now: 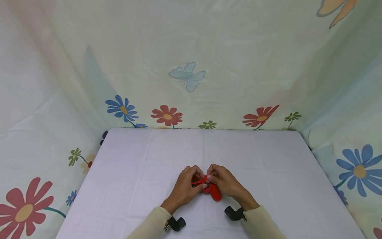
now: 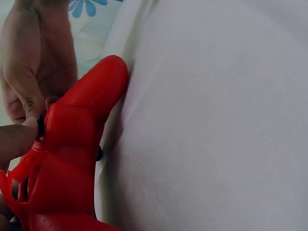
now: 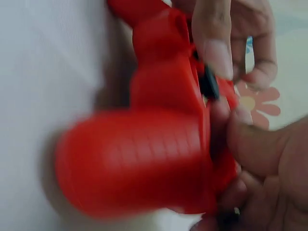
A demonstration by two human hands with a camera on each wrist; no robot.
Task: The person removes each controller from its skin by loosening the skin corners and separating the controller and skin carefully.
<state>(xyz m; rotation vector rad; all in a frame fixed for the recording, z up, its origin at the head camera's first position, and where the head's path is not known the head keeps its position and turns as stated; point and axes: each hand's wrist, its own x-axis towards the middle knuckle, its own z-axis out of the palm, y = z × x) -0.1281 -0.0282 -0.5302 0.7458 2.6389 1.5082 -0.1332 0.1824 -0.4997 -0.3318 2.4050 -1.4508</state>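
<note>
Close to the front of the table, both hands hold a red game controller cover [image 1: 215,193], soft-looking, with two rounded grips and cut-out openings. My left hand [image 1: 182,188] grips its left part, thumb on the near side. The right hand [image 1: 227,182] pinches the upper edge on the right side. In the right wrist view, a small black part [image 3: 209,83] shows at an opening of the cover [image 3: 130,163], between the left thumb and the right fingers. The left wrist view shows the cover [image 2: 72,130] edge-on; how much lies inside it is hidden.
A white cloth covers the table [image 1: 143,156]. Patterned curtains [image 1: 232,66] with flowers and butterflies hang behind and on both sides. Black camera mounts [image 1: 176,224] sit at both wrists, near the beige sleeves [image 1: 152,224].
</note>
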